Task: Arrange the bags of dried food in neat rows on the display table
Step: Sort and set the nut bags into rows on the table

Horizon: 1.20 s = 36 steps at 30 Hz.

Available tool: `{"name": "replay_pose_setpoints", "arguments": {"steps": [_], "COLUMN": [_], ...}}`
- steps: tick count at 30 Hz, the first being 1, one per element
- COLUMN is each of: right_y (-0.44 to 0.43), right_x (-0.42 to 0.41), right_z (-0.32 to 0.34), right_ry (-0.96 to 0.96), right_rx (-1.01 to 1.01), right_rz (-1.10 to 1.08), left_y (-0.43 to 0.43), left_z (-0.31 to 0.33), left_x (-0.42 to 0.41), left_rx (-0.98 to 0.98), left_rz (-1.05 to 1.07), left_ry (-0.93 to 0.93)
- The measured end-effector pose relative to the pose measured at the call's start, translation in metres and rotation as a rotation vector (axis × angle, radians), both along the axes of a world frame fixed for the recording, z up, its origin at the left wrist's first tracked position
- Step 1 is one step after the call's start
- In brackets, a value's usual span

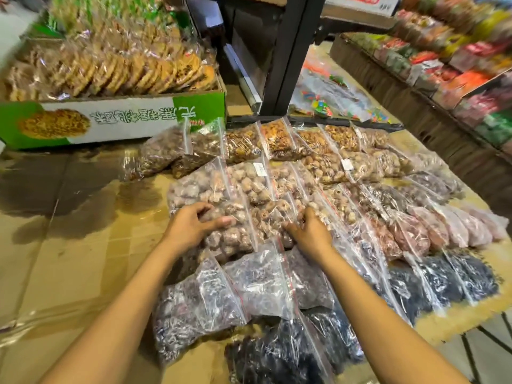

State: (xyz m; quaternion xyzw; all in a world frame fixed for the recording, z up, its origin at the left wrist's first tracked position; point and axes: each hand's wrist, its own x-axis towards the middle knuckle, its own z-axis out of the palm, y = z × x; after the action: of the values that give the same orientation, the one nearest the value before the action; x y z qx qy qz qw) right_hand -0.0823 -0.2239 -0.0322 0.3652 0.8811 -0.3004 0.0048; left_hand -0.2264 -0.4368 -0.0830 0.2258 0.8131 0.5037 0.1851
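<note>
both hands rest on one clear zip bag of pale brown dried pieces in the middle of the display table. the left hand lies on the bag's left side, fingers curled over it and thumb stretched along the top. the right hand pinches the bag's right edge with bent fingers, so both hands are closed on the same bag.

the bags lie in overlapping slanted rows, and an exact count cannot be told where they overlap. the far row shows about seven bags of brown and orange-brown pieces. the next row shows about seven of pale brown pieces. the row level with the hands runs right into roughly four pinkish bags near the table's right edge. the near row holds about seven bags of dark purple and black pieces, reaching the near edge.

one green and white cardboard box full of wrapped round crackers sits at the far left corner. the left half of the table, covered in flattened cardboard under clear plastic, is bare from the box to the near edge. to the right, past the table's edge, stands one tiered shelf of colourful packets.
</note>
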Motion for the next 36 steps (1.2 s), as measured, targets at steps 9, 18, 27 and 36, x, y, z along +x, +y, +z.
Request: {"name": "replay_pose_setpoints", "arguments": {"steps": [9,18,27,36], "right_y": [0.007,0.01,0.013,0.013], "right_x": [0.0,0.004,-0.001,-0.001], "right_z": [-0.01,-0.012,-0.019,-0.017], "right_ry": [0.024,0.104,0.102,0.093], "right_rx": [-0.047,-0.074,-0.117,-0.134], "right_rz": [0.012,0.026,-0.017,0.01], "left_y": [0.033,0.012,0.002,0.007], "left_z": [0.007,-0.002,-0.004,0.001], "left_x": [-0.003,-0.027,-0.042,-0.036], "left_rx": [-0.102,-0.331,-0.341,-0.511], "left_rz": [-0.067,-0.235,-0.477,-0.574], "left_ry": [0.063,0.075,0.234,0.623]}}
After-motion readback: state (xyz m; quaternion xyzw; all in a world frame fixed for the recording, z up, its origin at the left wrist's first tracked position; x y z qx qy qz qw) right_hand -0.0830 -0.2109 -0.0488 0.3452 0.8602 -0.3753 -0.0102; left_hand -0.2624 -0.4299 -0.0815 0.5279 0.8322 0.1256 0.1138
